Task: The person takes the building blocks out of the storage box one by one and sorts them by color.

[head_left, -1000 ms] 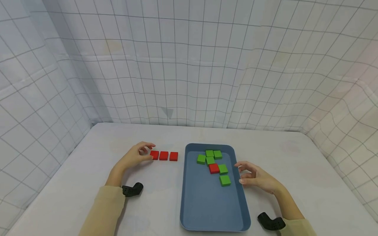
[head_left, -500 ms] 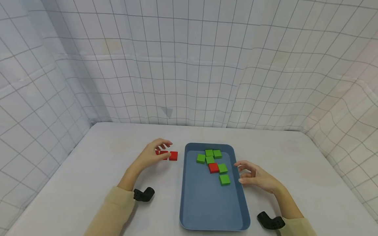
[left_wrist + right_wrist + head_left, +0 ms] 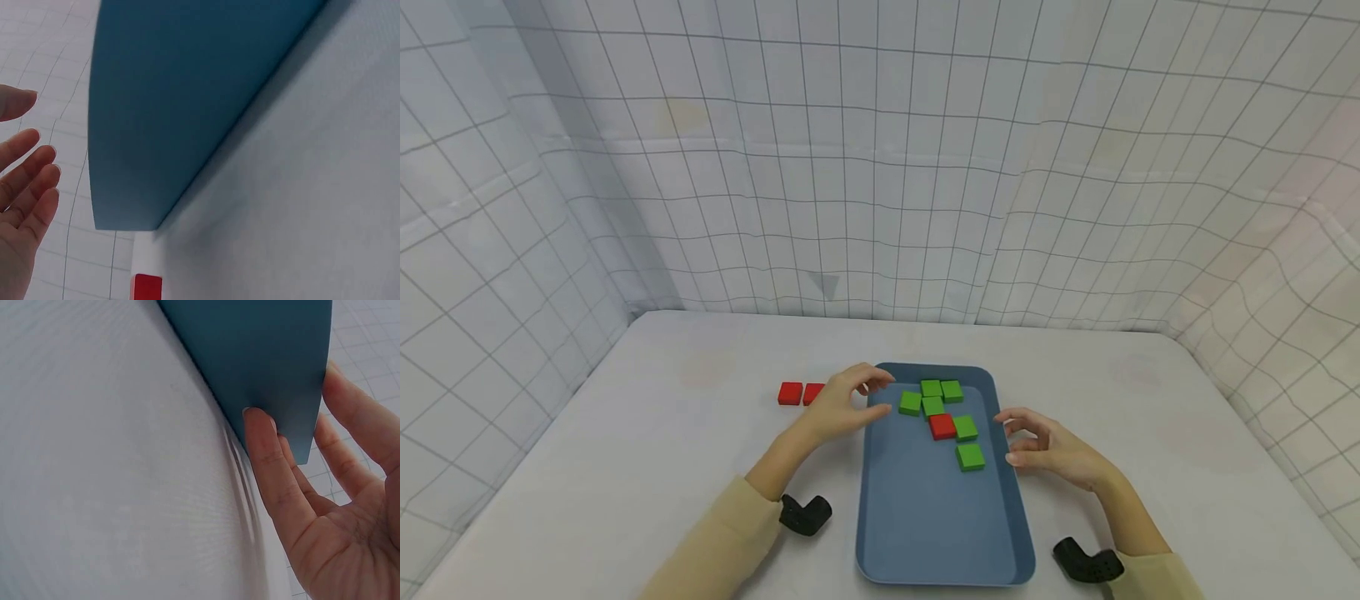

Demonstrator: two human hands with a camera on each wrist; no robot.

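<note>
My left hand (image 3: 842, 408) hovers at the left rim of a blue tray (image 3: 917, 533), fingers apart. Nothing lies between its thumb and fingers in the left wrist view. My right hand (image 3: 1052, 454) rests at the tray's right side; in the right wrist view its fingers (image 3: 262, 444) touch the outer wall. Inside the tray lie several green square blocks (image 3: 971, 457) and one red square block (image 3: 942, 427). Left of the tray are two red blocks, the outer one (image 3: 790, 393) fully visible and the other (image 3: 813, 392) partly covered by my left hand.
A white tabletop (image 3: 715, 350) carries everything. Grid-patterned white cloth (image 3: 880, 167) encloses the back and sides. Black curved devices sit at the left wrist (image 3: 806, 515) and the right wrist (image 3: 1087, 562).
My left hand has moved right, from beside the leftmost red block, across the row to the tray's left rim. The rightmost red block is now hidden behind it. My right hand stays put.
</note>
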